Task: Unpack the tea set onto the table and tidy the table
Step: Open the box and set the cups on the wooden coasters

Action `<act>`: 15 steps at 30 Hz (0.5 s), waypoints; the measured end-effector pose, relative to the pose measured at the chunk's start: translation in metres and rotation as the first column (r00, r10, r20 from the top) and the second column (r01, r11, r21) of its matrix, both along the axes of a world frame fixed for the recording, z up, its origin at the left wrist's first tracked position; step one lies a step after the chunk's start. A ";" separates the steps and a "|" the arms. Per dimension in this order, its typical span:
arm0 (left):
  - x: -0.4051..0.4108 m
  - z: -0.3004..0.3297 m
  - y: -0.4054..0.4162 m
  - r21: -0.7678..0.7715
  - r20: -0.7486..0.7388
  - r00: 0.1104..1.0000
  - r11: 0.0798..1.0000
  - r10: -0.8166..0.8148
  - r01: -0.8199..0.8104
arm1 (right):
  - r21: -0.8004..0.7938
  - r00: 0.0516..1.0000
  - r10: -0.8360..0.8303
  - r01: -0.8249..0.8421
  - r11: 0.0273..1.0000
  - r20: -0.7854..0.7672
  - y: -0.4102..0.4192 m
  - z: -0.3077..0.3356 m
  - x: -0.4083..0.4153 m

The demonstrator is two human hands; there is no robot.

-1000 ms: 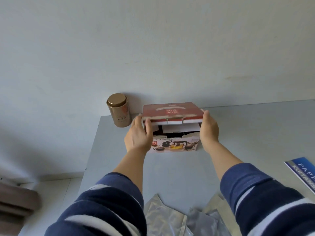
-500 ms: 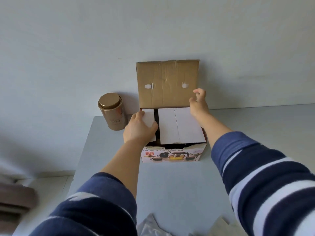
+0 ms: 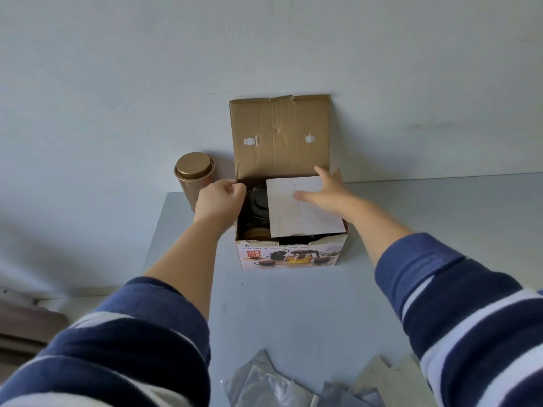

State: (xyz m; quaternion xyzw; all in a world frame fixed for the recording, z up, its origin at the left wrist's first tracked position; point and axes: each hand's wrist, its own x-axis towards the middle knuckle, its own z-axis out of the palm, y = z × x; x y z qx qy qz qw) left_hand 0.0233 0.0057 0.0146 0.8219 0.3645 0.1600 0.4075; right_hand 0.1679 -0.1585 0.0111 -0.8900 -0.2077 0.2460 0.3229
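The tea set box point(image 3: 289, 257) stands on the grey table point(image 3: 293, 312) against the wall, its brown lid point(image 3: 279, 133) folded up and back. My left hand point(image 3: 219, 201) pinches the box's left side flap, pulled outward. Inside at the left I see a dark glass teapot lid point(image 3: 259, 201) and an amber item below it. A white cardboard insert point(image 3: 302, 211) covers the right part of the opening. My right hand point(image 3: 326, 192) lies flat on that insert with fingers spread.
A gold tea tin point(image 3: 194, 176) stands just left of the box at the table's back corner. Several silver foil pouches point(image 3: 282, 383) lie at the near edge. The table's left edge runs close beside my left forearm.
The lid went from closed to fully upright. My left hand then pulled the left flap aside, exposing the teapot. My right hand left the lid and came down onto the white insert.
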 end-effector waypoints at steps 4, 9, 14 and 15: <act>-0.019 0.001 0.012 -0.146 0.021 1.000 0.989 0.010 -0.007 | -0.225 0.991 0.121 -0.106 0.969 0.055 -0.017 -0.008 -0.032; -0.035 -0.019 0.000 0.007 -0.052 0.999 1.000 0.010 -0.010 | -0.162 0.970 0.165 -0.137 0.977 0.177 -0.036 -0.018 -0.052; -0.038 -0.039 -0.018 0.158 -0.291 0.957 0.986 -0.001 0.049 | 0.196 0.934 -0.079 0.010 0.981 0.349 -0.056 -0.022 -0.063; -0.037 -0.041 -0.021 0.156 -0.289 0.957 0.986 -0.009 0.056 | 0.162 0.928 -0.046 -0.015 0.987 0.370 -0.060 -0.023 -0.066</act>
